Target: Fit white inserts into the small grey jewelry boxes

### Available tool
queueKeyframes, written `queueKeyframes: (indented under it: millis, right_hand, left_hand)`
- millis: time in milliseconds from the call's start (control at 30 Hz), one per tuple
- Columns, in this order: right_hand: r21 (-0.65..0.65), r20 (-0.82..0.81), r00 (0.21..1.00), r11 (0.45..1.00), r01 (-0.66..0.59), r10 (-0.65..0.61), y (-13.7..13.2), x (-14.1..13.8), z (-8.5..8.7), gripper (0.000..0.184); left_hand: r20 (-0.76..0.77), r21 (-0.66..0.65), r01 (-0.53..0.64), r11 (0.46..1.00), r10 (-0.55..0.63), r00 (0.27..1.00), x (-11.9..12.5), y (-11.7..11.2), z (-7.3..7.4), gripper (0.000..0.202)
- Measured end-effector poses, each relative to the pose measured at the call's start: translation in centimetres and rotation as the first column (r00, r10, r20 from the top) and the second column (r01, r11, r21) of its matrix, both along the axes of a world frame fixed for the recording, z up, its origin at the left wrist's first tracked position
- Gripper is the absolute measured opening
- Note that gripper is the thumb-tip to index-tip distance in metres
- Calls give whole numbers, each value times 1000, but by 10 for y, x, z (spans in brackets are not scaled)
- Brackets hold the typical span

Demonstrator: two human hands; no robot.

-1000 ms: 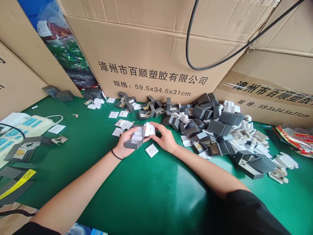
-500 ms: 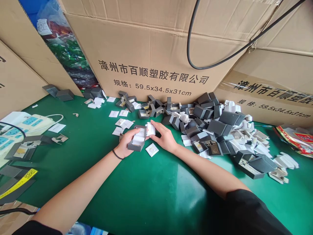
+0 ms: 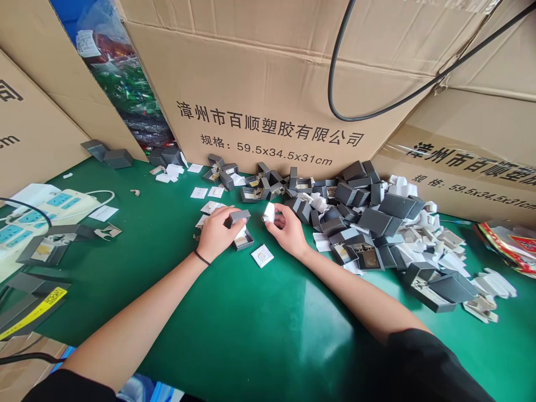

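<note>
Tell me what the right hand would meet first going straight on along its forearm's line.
The right hand, holding the white piece, would probably first meet an open dark grey box beyond; depth is unclear, so it might pass above.

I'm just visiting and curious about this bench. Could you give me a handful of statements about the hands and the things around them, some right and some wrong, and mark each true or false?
1. The left hand holds a dark box. True.
2. The right hand holds nothing. False: it holds a white piece.
3. A white square lies on the green table. True.
4. The power strip lies to the person's right. False: it lies to the left.
5. The big heap of dark boxes lies to the right of the right hand. True.
6. The carton behind the table is unprinted. False: it bears black print.
</note>
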State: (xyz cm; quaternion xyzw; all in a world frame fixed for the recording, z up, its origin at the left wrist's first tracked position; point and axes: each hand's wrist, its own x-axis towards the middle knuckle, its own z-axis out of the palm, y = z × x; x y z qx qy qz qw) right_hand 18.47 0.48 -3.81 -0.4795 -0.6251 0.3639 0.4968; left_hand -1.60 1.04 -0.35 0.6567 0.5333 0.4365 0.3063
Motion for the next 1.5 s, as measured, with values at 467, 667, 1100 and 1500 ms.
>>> queueKeyframes:
  millis: [467,667,1100,1500]
  right_hand:
    - [18,-55,995,997,-77,78,-3,-1,6,44]
    - [31,-123,983,991,-131,134,-3,-2,6,46]
    - [142,124,971,964,-224,207,0,2,6,47]
    - [290,464,883,928,-233,76,0,0,5,44]
  left_hand:
    - [-184,64,73,995,-60,981,4,0,-6,33]
    - [-278,135,128,983,-86,957,6,-1,-7,40]
    - [-321,-41,404,914,-395,861,-1,1,0,61]
    - [-349,-153,378,913,-408,844,-2,-1,3,83]
